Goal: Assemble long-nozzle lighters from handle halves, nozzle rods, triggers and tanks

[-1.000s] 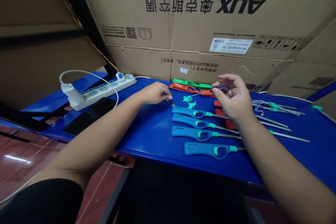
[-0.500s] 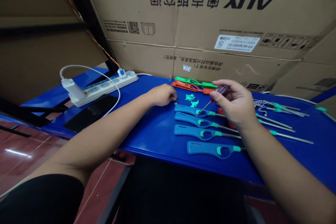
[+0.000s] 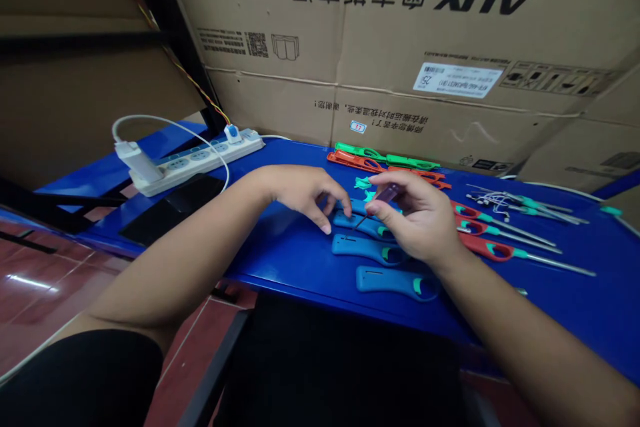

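Note:
My right hand (image 3: 420, 220) grips a screwdriver (image 3: 389, 192) by its purple-red handle, the shaft slanting down and left over the blue lighters. Just left of it is my left hand (image 3: 303, 190), palm down, with thumb and fingers apart and nothing visible between them. Below both hands lie several long-necked blue lighters (image 3: 357, 247) with turquoise triggers, side by side; my right hand and forearm hide most of their metal necks. Small turquoise pieces (image 3: 361, 183) lie behind the lighters, partly covered. Red lighters (image 3: 487, 247) rest to the right of my right hand.
Orange casing halves (image 3: 350, 161) and green casing halves (image 3: 410, 163) lie along the cardboard box (image 3: 380, 80) at the back. White wires and metal rods (image 3: 543, 207) lie at the right. A power strip (image 3: 200, 160) and a black phone-like slab (image 3: 170, 210) occupy the left of the blue table (image 3: 285, 260).
My left hand has moved right and nearer, and its fingers have spread. My right hand has brought the screwdriver left and down, uncovering more of the red lighters.

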The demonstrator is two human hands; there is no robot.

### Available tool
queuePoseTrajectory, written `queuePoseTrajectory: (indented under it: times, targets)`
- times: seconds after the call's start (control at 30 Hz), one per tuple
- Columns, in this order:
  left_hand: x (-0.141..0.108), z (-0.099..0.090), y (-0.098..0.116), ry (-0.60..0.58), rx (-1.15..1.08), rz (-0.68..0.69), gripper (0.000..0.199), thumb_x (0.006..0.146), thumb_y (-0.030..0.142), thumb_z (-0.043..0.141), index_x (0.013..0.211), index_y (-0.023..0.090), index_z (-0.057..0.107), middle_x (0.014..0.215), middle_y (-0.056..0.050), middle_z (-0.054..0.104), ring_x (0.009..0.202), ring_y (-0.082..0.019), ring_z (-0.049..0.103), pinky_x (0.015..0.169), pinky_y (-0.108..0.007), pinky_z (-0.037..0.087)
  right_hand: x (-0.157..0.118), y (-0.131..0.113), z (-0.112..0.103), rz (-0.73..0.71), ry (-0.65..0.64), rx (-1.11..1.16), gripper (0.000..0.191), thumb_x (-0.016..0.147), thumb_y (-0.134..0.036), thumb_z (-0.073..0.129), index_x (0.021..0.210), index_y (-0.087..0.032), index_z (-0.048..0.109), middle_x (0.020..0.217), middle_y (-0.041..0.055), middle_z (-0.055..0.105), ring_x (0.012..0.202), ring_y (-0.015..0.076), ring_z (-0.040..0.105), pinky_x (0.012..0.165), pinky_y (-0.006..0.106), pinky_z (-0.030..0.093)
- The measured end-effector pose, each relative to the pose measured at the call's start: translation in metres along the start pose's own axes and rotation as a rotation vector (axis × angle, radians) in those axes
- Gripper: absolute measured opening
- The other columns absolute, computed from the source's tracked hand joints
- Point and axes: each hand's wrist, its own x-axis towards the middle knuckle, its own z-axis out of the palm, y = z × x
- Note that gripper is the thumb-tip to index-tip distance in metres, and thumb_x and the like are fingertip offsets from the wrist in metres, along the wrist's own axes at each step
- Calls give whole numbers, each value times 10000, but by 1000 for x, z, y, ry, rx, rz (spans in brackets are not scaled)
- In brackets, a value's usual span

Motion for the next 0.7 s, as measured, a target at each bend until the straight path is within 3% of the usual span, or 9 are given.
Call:
queuePoseTrajectory:
  times: [0.17, 0.4, 0.53, 0.63, 0.7]
  targets:
    - [8, 11, 13, -85, -22, 8, 429, 727, 362, 829, 1117, 246, 694, 843, 26, 725, 692, -126, 625, 626, -210, 405, -2, 2, 7, -63, -94, -47, 286, 832, -298, 751, 1102, -241, 680, 889, 17, 694, 772, 168, 668, 763, 337, 558]
    - [13, 20, 21, -49, 100, -9, 257, 722, 367, 829, 869, 191, 714, 776, 11, 728, 652, -136, 606, 579, -232, 365, 3, -14, 6, -235, -159, -84, 235, 852, -272, 733, 1073, -208, 684, 870, 25, 699, 750, 144, 649, 730, 297, 535]
    - [16, 25, 17, -11, 113, 4, 318, 727, 424, 817, 911, 188, 710, 795, 2, 728, 659, -139, 612, 571, -233, 367, 2, -18, 7, -288, -201, -95, 219, 865, -265, 714, 1071, -201, 682, 866, 33, 701, 760, 148, 651, 719, 293, 527]
    - [19, 28, 13, 4, 117, 6, 327, 720, 442, 812, 901, 187, 716, 787, -2, 728, 674, -146, 624, 596, -231, 397, 4, -22, 7, -285, -200, -184, 150, 888, -297, 673, 991, -189, 684, 829, 30, 701, 715, 143, 636, 693, 282, 501]
    - [20, 29, 12, -3, 85, 12, 317, 720, 430, 808, 905, 186, 726, 806, -5, 738, 705, -155, 641, 645, -235, 437, 9, -31, 9, -259, -266, -328, 191, 921, -350, 610, 871, -181, 683, 759, 26, 689, 668, 143, 616, 655, 276, 462]
